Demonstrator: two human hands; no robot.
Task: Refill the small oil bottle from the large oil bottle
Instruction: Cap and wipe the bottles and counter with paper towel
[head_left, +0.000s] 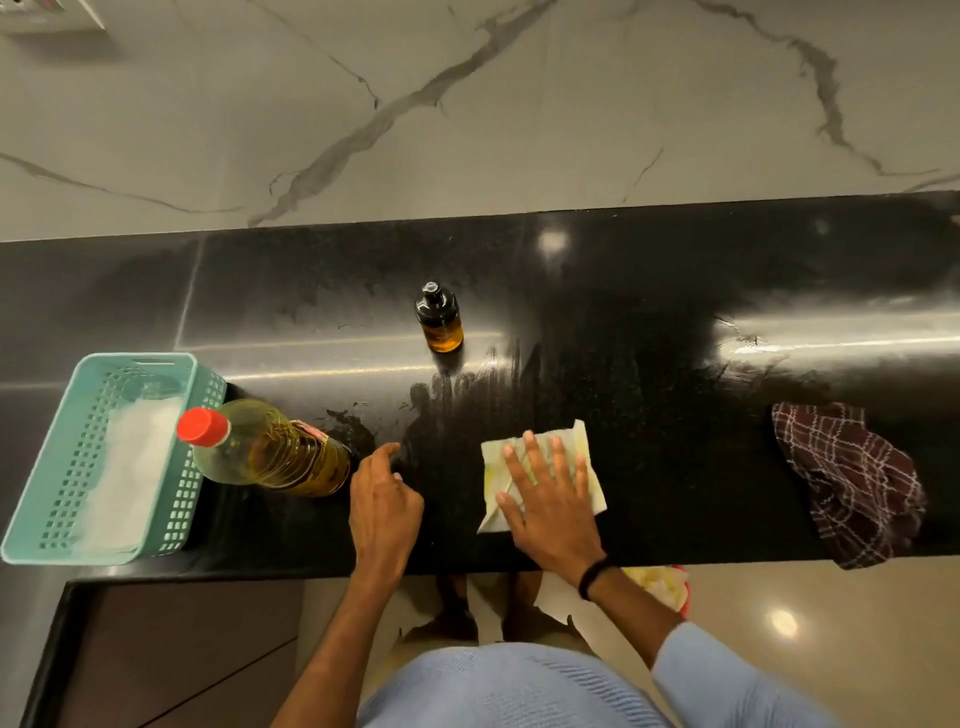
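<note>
The small oil bottle (439, 318), amber with a black pump cap on, stands upright in the middle of the black counter (649, 364). The large oil bottle (270, 453), clear with yellow oil and a red cap on, stands at the left next to a basket. My right hand (550, 499) lies flat with straight fingers on a white paper towel (587, 452) stained yellow, near the counter's front edge. My left hand (383, 501) rests on the counter with loosely curled fingers, empty, just right of the large bottle. Oily smears show on the counter between the bottles.
A teal plastic basket (62, 467) holding white paper sits at the far left. A dark checked cloth (852, 483) hangs over the front edge at the right. A marble wall rises behind the counter. Something yellow and red (662, 584) lies on the floor below.
</note>
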